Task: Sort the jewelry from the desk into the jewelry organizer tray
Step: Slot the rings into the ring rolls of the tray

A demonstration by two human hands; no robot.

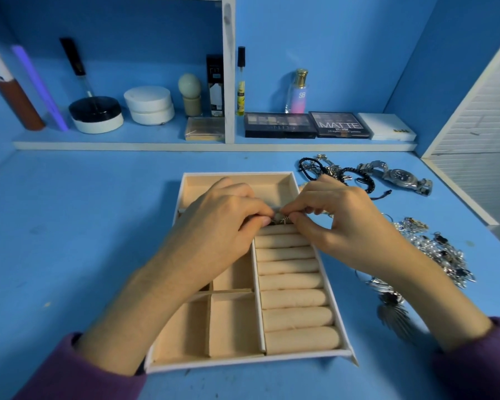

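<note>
A beige jewelry organizer tray [339, 319] lies in the middle of the blue desk, with open compartments on its left and a column of padded ring rolls [293, 281] on its right. My left hand [223, 226] and my right hand [335, 215] meet over the top of the ring rolls. Both pinch one small silver jewelry piece [280, 219] between their fingertips; most of it is hidden. To the right on the desk lie black bead bracelets [312, 168], a silver wristwatch [401, 177] and a heap of silver jewelry [433, 249].
A low shelf at the back holds makeup palettes [280, 125], jars [149, 105], perfume bottles [298, 93] and tubes. A white slatted panel [479, 134] borders the desk on the right. A feather-shaped silver pendant [393, 313] lies near my right forearm.
</note>
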